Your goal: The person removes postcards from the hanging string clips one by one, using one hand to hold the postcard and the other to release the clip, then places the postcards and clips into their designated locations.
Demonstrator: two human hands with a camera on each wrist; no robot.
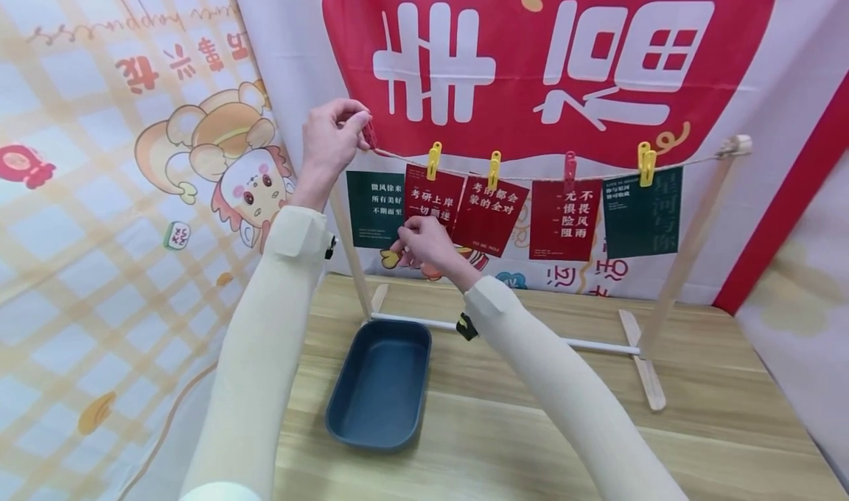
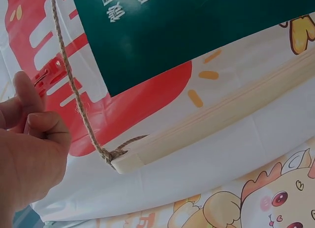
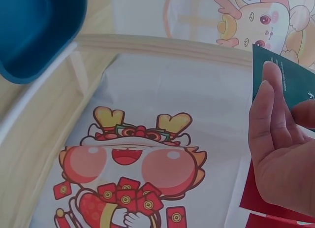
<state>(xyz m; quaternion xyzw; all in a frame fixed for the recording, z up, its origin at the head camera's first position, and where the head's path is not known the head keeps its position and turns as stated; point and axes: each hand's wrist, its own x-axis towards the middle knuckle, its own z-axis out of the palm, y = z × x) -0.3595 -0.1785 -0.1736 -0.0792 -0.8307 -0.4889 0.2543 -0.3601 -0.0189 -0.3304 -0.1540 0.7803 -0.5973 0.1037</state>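
- Your left hand (image 1: 332,136) is pinching the red clip (image 2: 51,73) between thumb and finger, beside the twine (image 2: 75,90) near its left end; whether the clip is biting the twine, you cannot tell.
- Your right hand (image 1: 434,247) is pinching the lower right part of the left green card (image 1: 374,210), its longer fingers standing nearly straight.
- That card is lying with its upper edge just below the twine and no clip showing on it, so your right hand is probably bearing its weight.
- If that pinch is slackening, the card could be dropping or swinging; if the edge is staying below the twine, the clip could be missing one of the two.
- The nearest red card (image 1: 434,195) is hanging just beside the green one, behind your right hand, so a sideways sweep could be knocking it askew under its yellow clip (image 1: 434,160).
- Tugging the twine could be shaking every hung card, since all are sharing one line.
- On the left, the wooden post (image 1: 354,265) is limiting your room, and the backdrop (image 1: 517,136) is hanging behind the line.
- Freer room is lying toward you, above the blue tray (image 1: 378,390) and the desk (image 1: 477,442).
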